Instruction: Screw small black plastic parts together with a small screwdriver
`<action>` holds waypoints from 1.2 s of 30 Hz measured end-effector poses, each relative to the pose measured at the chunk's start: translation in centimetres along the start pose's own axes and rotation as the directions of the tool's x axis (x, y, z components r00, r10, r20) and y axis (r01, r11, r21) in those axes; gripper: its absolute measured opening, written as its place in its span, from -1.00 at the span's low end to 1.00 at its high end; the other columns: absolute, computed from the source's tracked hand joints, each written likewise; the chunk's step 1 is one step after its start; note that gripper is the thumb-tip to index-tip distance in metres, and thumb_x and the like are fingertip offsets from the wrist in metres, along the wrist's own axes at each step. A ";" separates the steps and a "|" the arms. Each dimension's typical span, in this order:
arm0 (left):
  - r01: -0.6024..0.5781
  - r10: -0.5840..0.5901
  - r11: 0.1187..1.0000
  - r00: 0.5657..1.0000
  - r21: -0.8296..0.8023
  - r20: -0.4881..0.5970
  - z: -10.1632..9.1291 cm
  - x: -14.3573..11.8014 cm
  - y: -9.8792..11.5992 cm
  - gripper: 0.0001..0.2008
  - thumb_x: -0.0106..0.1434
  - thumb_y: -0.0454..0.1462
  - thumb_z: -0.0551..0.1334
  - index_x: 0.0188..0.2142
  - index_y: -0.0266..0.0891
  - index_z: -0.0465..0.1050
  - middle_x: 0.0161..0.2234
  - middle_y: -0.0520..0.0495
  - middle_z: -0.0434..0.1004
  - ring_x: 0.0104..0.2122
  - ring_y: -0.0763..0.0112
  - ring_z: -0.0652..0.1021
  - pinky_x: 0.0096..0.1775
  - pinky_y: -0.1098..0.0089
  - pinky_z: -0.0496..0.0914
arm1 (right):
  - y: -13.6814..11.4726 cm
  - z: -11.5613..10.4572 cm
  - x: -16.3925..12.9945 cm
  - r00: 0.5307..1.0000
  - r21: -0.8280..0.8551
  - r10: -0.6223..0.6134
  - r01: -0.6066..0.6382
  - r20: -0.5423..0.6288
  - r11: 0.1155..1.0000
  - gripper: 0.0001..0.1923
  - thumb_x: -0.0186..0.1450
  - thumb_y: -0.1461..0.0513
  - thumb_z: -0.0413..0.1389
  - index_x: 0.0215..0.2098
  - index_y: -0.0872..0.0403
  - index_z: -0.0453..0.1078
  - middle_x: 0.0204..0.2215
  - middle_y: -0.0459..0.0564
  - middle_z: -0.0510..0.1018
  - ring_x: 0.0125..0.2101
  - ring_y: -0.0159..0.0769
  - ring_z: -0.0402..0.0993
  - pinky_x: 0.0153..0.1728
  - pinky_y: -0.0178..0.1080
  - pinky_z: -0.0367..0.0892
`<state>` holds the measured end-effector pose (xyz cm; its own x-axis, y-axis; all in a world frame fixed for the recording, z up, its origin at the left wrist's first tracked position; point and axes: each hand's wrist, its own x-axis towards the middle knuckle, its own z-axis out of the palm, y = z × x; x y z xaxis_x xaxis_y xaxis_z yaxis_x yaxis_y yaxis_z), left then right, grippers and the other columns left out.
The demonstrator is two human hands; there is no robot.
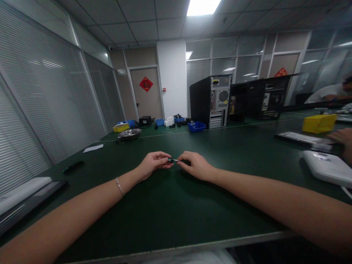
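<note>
Over the middle of the green table (165, 212), my left hand (154, 164) pinches a small black piece with a greenish patch (171, 160) between thumb and fingers. A bracelet circles that wrist. Facing it, my right hand (194, 167) has its thumb and forefinger closed on a thin silvery piece (176, 160). The silvery piece reaches to the black one; whether they are joined is too small to tell. Both hands are close together just above the tabletop.
A metal dish (129, 134) and a green-black tool (73, 167) lie to the left. Computer cases (220, 102) and a blue bin (197, 127) stand at the back. At right are a yellow bin (319, 123), a white device (328, 167) and another person's hand (343, 139).
</note>
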<state>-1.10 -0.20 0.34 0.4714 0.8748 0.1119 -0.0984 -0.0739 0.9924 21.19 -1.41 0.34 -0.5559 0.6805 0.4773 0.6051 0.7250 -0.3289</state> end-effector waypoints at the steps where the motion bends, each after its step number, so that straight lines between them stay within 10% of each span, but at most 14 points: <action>1: -0.001 0.001 1.000 1.000 0.005 -0.002 0.0 0.0 -0.1 -0.72 0.08 -0.34 0.31 -0.20 -0.41 0.41 -0.25 -0.25 0.53 -0.24 0.25 0.56 -0.13 0.25 0.43 | 0.0 0.0 0.0 1.000 -0.005 0.005 -0.005 -0.002 1.000 -0.78 0.28 0.16 0.01 -0.21 0.04 0.44 -0.33 -0.01 0.45 -0.34 -0.32 0.36 -0.35 -0.32 0.20; 29: 0.033 -0.031 0.997 0.999 -0.064 0.019 0.0 0.1 0.1 -0.71 0.11 -0.34 0.25 -0.15 -0.33 0.33 -0.32 -0.16 0.48 -0.34 0.33 0.53 -0.24 0.30 0.39 | 0.0 -0.3 0.1 1.000 0.145 -0.010 0.008 0.010 0.989 -0.76 0.28 0.15 0.01 -0.22 0.08 0.45 -0.34 -0.01 0.46 -0.35 -0.33 0.35 -0.33 -0.31 0.24; 36: -0.003 -0.003 0.958 1.000 0.287 0.021 -0.2 0.2 0.2 -0.76 0.18 -0.16 0.15 -0.26 -0.29 0.33 -0.43 -0.02 0.37 -0.54 0.51 0.37 -0.49 0.47 0.23 | 0.4 -0.2 0.1 1.000 0.178 -0.009 0.009 -0.001 0.984 -0.75 0.28 0.14 0.01 -0.22 0.08 0.45 -0.32 -0.01 0.47 -0.32 -0.31 0.36 -0.33 -0.30 0.24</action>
<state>-1.22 0.11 0.57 0.4899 0.8648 0.1102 0.1553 -0.2109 0.9651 21.48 -1.10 0.42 -0.5608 0.6740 0.4808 0.4892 0.7383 -0.4643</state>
